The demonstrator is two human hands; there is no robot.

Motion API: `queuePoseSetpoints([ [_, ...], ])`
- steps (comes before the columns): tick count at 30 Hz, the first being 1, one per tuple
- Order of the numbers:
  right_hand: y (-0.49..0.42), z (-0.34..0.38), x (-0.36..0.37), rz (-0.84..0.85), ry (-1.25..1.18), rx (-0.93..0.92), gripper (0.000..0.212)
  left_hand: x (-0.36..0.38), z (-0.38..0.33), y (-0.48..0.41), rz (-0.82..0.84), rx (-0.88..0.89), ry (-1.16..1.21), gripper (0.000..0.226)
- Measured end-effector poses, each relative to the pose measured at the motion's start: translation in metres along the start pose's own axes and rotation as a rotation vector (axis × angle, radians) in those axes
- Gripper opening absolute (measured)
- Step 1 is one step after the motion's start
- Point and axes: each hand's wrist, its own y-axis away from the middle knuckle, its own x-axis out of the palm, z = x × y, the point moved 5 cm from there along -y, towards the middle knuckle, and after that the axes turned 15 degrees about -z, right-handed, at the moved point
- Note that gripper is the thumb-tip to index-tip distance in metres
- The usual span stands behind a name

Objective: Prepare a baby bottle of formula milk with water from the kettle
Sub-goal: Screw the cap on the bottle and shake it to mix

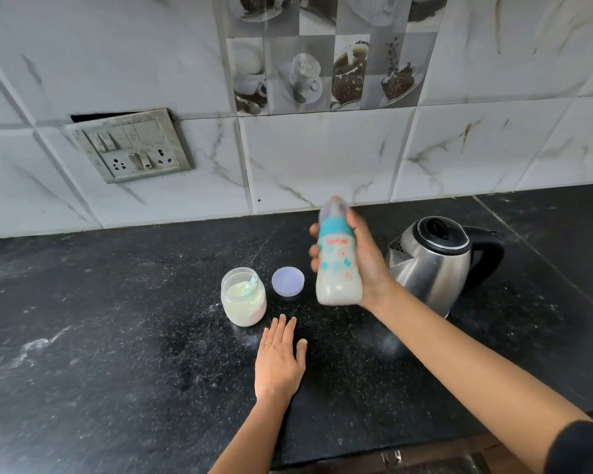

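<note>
My right hand (pixel 363 258) grips a baby bottle (pixel 338 265) upright above the black counter; it has a teal collar, a clear cap over the teat, and milky white liquid inside. The bottle looks slightly blurred. My left hand (pixel 279 357) rests flat on the counter, fingers straight, just in front of an open jar of formula powder (pixel 243 297) with a scoop inside. The jar's lilac lid (pixel 288 281) lies beside it. A steel kettle (pixel 432 265) with a black lid and handle stands right of the bottle.
The black stone counter (pixel 117 336) is dusted with white powder and runs to a front edge at the lower right. A marble-tiled wall stands behind, with a switch and socket plate (pixel 132 148) at the left.
</note>
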Motion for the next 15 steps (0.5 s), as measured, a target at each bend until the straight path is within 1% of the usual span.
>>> queuePoseSetpoints([
  [1,0.003,-0.006,0.0,0.027,0.045,-0.007,0.04,0.0,0.0,0.0,-0.001,0.0,0.002,0.054],
  [2,0.006,-0.008,0.0,0.029,0.071,-0.022,0.044,0.001,0.0,0.0,-0.004,0.0,0.002,0.054],
  [3,0.005,-0.007,0.0,0.025,0.056,-0.022,0.046,0.001,0.0,0.0,-0.007,0.001,0.002,0.054],
  [4,0.002,-0.003,0.001,0.01,0.008,-0.01,0.044,0.001,0.0,0.0,-0.007,0.002,0.003,0.054],
  [5,-0.002,0.002,0.002,-0.027,-0.045,0.002,0.041,0.001,0.0,0.0,-0.006,0.003,0.005,0.054],
  [7,-0.003,0.005,0.003,-0.077,-0.09,0.023,0.044,0.0,0.0,0.0,-0.011,0.001,0.01,0.054],
  [9,0.003,-0.007,0.007,-0.023,-0.008,0.05,0.042,-0.001,0.0,0.0,-0.012,-0.002,0.01,0.054],
  [11,0.011,-0.017,0.009,0.04,0.079,0.019,0.037,0.0,0.0,0.0,-0.01,0.0,0.003,0.054],
  [12,0.011,-0.016,0.011,0.06,0.084,0.004,0.035,0.001,0.0,0.0,-0.013,0.002,0.002,0.054],
  [13,0.007,-0.011,0.012,0.058,0.047,0.012,0.034,0.0,0.0,0.0,-0.017,0.005,0.003,0.054],
  [15,-0.005,-0.002,0.011,-0.006,-0.095,0.057,0.041,0.0,-0.001,0.0,-0.014,0.006,0.008,0.053],
])
